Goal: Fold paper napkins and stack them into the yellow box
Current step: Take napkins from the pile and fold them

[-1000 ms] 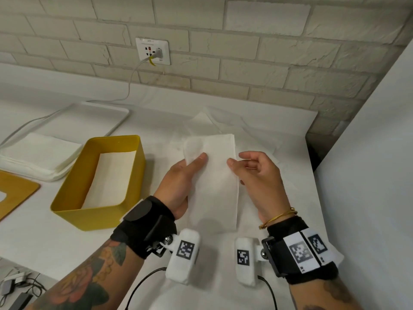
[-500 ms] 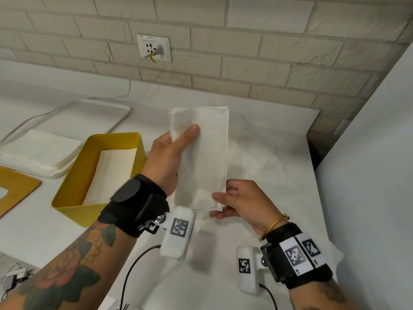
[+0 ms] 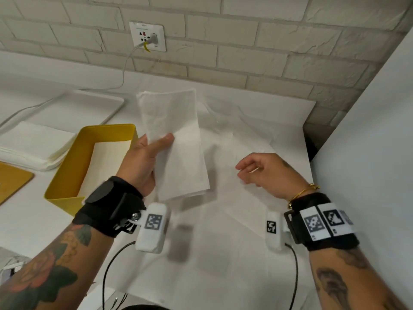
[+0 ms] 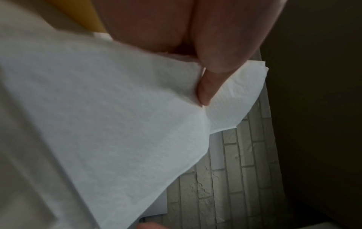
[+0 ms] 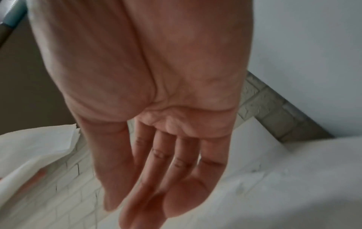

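Two hands are up over the white worktop [image 3: 257, 253], and only one of them has anything in it. Her left hand [image 3: 143, 162] pinches a folded paper napkin [image 3: 178, 148] by its long edge, thumb laid across the front and fingers behind — the left wrist view shows the thumb [image 4: 217, 51] pressed onto the sheet. The napkin is a long narrow rectangle, lifted clear of the worktop and tilted, its top end leaning toward the brick wall [image 3: 245, 41]. It hangs just to the right of the yellow box [image 3: 73, 166], and the hand holding it overlaps the box's near right corner. Inside the box a flat white napkin [image 3: 105, 162] already lies on the bottom. The right hand [image 3: 268, 173] hovers well to the right of the box and apart from the napkin, palm down, fingers [image 5: 156, 170] loosely extended and holding nothing. Under it the worktop carries a crumpled spread-out white sheet [image 3: 241, 139]. To the left of the box sits a stack of unfolded napkins [image 3: 31, 146], and behind that stack lies a white tray [image 3: 89, 106]. At the far left edge, nearer than the stack, lies a yellow board [image 3: 11, 182] — only part of it shows. On the wall behind the box, a socket [image 3: 148, 36] has a white cable plugged in.
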{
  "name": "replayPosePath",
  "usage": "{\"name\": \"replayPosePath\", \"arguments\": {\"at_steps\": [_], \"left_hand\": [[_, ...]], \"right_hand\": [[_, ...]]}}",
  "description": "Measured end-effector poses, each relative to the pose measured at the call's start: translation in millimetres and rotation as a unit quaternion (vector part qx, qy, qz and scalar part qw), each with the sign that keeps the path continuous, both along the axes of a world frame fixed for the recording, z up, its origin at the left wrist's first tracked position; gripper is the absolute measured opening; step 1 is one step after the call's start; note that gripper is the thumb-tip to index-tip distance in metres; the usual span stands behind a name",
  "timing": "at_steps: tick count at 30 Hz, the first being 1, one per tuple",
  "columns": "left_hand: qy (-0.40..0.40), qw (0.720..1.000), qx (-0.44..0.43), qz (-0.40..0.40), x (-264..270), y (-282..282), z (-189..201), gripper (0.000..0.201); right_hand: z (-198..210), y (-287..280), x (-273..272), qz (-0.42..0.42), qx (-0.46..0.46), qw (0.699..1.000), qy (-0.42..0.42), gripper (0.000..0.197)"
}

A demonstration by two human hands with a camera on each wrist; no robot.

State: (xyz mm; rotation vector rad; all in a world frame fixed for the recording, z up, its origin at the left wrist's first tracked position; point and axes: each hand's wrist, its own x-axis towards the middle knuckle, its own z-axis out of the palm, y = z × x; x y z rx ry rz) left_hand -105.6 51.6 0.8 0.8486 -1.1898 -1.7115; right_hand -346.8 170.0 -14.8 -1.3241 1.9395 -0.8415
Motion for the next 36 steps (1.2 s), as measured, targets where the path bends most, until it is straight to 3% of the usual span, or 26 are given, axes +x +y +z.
{"name": "replayPosePath", "arguments": {"at_steps": [4,8,11,13,16,18,21,25,27,30,36], "left_hand": [[-0.014,1.000,0.018,-0.005,8,6,-11,0.017],[-0.030,0.999,0.037,-0.004,12,7,-17,0.016],[-0.040,0.998,0.042,-0.003,14,8,-19,0.014],[-0.041,0.998,0.044,-0.002,16,9,-19,0.014],[-0.044,0.998,0.047,-0.006,16,10,-21,0.014],[-0.048,0.998,0.046,-0.004,16,10,-22,0.014],[-0.052,0.998,0.046,0.004,18,9,-25,0.014],[-0.068,0.996,0.048,0.012,18,8,-30,0.016],[-0.080,0.995,0.056,0.004,16,11,-33,0.015],[-0.075,0.992,0.095,-0.023,11,17,-36,0.020],[-0.011,0.984,0.171,-0.049,3,22,-35,0.037]], "right_hand": [[3,-9,20,0.133,0.043,0.984,0.112,0.031],[-2,-24,66,0.295,0.113,0.913,0.259,0.049],[-10,-32,81,0.346,0.156,0.844,0.379,0.041],[-12,-34,80,0.339,0.176,0.835,0.396,0.023],[-10,-32,70,0.325,0.183,0.853,0.365,0.013],[-2,-30,60,0.293,0.157,0.887,0.322,0.002],[22,-28,38,0.214,0.092,0.951,0.203,0.006],[48,-26,6,0.103,-0.033,0.992,0.073,0.005],[56,-25,-4,0.043,-0.115,0.992,-0.024,0.007],[60,-26,-8,-0.048,-0.204,0.965,-0.157,0.010],[25,-33,-3,-0.225,-0.196,0.913,-0.277,0.006]]}}
